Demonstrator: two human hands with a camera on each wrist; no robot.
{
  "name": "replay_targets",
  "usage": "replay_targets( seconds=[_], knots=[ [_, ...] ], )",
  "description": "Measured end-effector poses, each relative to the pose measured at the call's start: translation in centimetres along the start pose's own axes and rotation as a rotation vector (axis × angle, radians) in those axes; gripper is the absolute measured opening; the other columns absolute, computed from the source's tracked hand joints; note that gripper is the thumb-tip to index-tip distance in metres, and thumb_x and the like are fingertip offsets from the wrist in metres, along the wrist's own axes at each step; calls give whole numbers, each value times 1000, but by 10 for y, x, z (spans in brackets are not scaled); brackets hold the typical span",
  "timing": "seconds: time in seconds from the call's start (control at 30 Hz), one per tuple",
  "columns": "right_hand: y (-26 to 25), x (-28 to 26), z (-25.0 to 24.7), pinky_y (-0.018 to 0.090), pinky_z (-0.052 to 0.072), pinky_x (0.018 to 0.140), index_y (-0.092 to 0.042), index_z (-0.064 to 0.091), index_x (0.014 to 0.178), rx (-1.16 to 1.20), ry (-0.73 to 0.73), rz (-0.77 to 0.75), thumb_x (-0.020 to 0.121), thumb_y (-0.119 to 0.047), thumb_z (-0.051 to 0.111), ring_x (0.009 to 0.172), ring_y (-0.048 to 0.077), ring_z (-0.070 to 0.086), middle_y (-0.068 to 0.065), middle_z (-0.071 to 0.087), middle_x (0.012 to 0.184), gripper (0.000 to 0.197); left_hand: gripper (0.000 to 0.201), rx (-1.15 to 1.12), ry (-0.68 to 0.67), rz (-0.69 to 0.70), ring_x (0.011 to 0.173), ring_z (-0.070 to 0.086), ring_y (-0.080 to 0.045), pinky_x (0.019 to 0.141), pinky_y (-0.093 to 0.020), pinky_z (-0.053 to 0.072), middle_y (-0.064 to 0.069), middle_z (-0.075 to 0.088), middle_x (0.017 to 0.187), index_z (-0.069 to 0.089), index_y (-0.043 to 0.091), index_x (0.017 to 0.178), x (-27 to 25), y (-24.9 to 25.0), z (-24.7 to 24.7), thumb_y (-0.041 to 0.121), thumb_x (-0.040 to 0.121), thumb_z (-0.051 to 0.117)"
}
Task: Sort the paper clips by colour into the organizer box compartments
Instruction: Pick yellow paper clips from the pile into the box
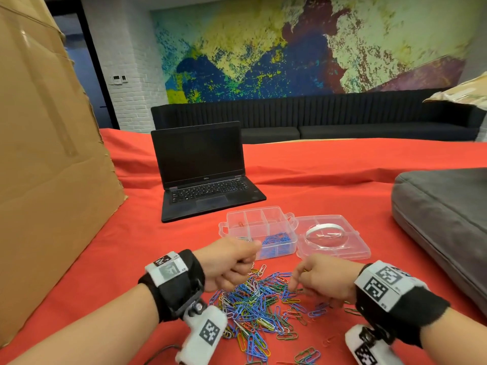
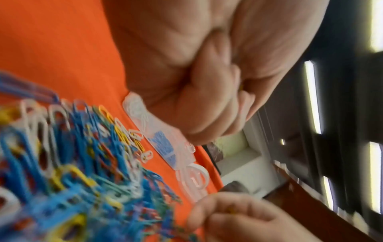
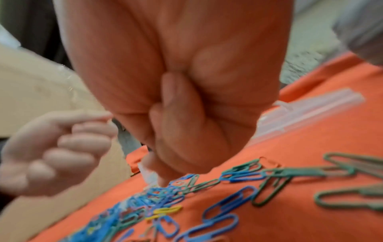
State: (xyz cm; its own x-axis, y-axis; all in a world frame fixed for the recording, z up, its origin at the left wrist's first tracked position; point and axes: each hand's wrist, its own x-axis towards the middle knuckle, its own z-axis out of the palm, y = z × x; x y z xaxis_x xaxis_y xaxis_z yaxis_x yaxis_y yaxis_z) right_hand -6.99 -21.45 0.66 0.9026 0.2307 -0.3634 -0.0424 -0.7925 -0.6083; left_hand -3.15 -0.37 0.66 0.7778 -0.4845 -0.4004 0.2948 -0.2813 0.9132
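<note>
The left hand (image 1: 232, 262) hovers above the far left edge of the pile of paper clips (image 1: 263, 306), its fingers curled into a loose fist; the wrist view is too blurred to tell whether anything is pinched between thumb and forefinger. The right hand (image 1: 321, 280) hangs over the right side of the same pile, fingers also curled inward with the fingertips pointing down near the clips, and a hint of yellow shows at its thumb, though what it holds, if anything, cannot be made out. The clips, blue, green, yellow, white and pink, lie scattered on the red cloth (image 1: 316, 180) that covers the desk. Just beyond the left hand stands the clear organizer box (image 1: 263, 217), with blue clips heaped in its near right compartment and a few pale ones in the near left one. Its lid (image 1: 350, 248) lies touching its right side. Farther back sits an open laptop (image 1: 205, 169); a cardboard box (image 1: 47, 154) stands at left and a grey cushion (image 1: 442, 219) at right.
</note>
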Motion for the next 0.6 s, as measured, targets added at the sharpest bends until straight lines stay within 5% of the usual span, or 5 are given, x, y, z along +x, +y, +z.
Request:
replay_targets(
  seconds=[0.07, 0.17, 0.3, 0.47, 0.6],
  knots=[
    [2, 0, 3, 14, 34, 38, -21, 70, 94, -97, 11, -51, 91, -11, 42, 37, 3, 36, -9, 46, 50, 29, 39, 429, 33, 13, 38, 25, -10, 37, -13, 24, 5, 29, 51, 43, 22, 63, -1, -6, 2, 44, 96, 49],
    [4, 3, 10, 12, 36, 55, -16, 73, 102, -293, 52, -136, 90, -21, 57, 57, -2, 48, -8, 66, 76, 21, 20, 987, -13, 96, 55, 44, -10, 56, -23, 39, 5, 51, 66, 54, 25, 78, -7, -13, 2, 39, 92, 57],
    [2, 11, 15, 14, 33, 50, -15, 75, 89, -466, 123, -118, 82, -22, 67, 57, 3, 50, -10, 57, 63, 13, 13, 1055, -79, 136, 44, 42, 1, 48, -13, 33, 9, 47, 58, 62, 17, 93, -19, -16, 7, 27, 87, 67],
    [0, 14, 20, 19, 38, 57, -9, 68, 77, -522, 140, -94, 85, -16, 54, 66, 19, 51, 12, 63, 74, 18, 17, 1124, -134, 243, 50, 44, -1, 50, -16, 32, 6, 46, 59, 68, 18, 98, -27, -18, 25, 27, 84, 70],
    [4, 3, 14, 17, 27, 36, -15, 55, 66, -112, 66, 9, 82, -18, 54, 42, 12, 35, 3, 42, 57, 16, 18, 1266, -150, 253, 75, 53, -15, 64, -22, 34, -5, 65, 87, 69, 16, 97, -25, -26, 40, 27, 83, 70]
  ],
)
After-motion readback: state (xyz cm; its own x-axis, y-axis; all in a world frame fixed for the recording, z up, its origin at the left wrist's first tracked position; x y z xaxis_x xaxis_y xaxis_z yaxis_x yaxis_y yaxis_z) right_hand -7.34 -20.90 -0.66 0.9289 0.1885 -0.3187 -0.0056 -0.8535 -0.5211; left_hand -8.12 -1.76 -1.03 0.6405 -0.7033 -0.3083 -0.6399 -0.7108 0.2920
